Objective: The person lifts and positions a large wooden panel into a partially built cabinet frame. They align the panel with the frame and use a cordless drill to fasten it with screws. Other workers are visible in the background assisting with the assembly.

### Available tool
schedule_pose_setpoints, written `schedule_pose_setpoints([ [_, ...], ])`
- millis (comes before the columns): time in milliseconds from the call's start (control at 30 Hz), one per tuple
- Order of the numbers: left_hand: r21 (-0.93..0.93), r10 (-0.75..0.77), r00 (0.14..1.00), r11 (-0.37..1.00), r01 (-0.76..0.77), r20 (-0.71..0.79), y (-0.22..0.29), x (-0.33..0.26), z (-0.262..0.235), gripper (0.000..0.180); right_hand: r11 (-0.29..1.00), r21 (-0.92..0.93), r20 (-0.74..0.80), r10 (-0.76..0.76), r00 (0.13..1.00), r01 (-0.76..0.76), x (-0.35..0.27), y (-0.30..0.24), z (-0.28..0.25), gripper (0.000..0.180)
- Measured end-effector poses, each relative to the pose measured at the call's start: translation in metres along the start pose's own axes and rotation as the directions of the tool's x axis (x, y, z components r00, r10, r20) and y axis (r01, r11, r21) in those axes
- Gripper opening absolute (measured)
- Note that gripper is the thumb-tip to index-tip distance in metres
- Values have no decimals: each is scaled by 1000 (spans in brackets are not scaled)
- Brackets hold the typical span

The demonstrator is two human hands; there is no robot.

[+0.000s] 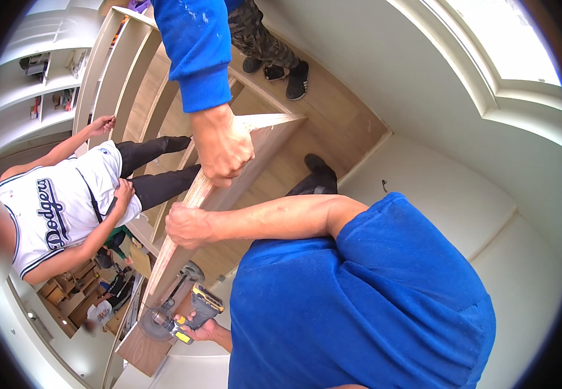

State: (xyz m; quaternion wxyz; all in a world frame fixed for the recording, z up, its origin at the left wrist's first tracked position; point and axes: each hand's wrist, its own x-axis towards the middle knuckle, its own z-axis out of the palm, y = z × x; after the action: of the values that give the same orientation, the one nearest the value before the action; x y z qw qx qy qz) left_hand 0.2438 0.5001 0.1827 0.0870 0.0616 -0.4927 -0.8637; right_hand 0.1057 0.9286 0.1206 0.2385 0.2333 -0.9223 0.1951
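Note:
A long wooden board (193,194) with a pale, rough edge runs slantwise from the upper middle to the lower left. My right hand (189,225) is closed round its edge, the bare forearm crossing from the right. Lower down, my left hand (204,329) grips a yellow-and-black cordless drill (198,310), whose front end points left, close to the board's lower end. My left forearm is mostly hidden by my blue shirt (352,318). A co-worker's fist (224,152) in a long blue sleeve (196,52) rests on the board's edge above my right hand.
A person in a white jersey (67,201) stands left beside a shelf frame (125,71). Camouflage trousers and dark shoes (298,81) are at the top. Walls (449,175) and a window (521,39) lie right. Round grey objects (193,271) near the drill are unclear.

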Motion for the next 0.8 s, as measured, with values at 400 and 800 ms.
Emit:
schedule_pose_setpoints([
  [400, 48, 35, 999, 998, -33, -24, 6, 5, -6, 57, 999, 41, -7, -1, 1000, 1, 3, -2, 3, 26],
  [800, -170, 8, 985, 985, -38, -175, -33, -11, -59, 75, 991, 131, 68, -48, 997, 39, 11, 9, -8, 26],
])
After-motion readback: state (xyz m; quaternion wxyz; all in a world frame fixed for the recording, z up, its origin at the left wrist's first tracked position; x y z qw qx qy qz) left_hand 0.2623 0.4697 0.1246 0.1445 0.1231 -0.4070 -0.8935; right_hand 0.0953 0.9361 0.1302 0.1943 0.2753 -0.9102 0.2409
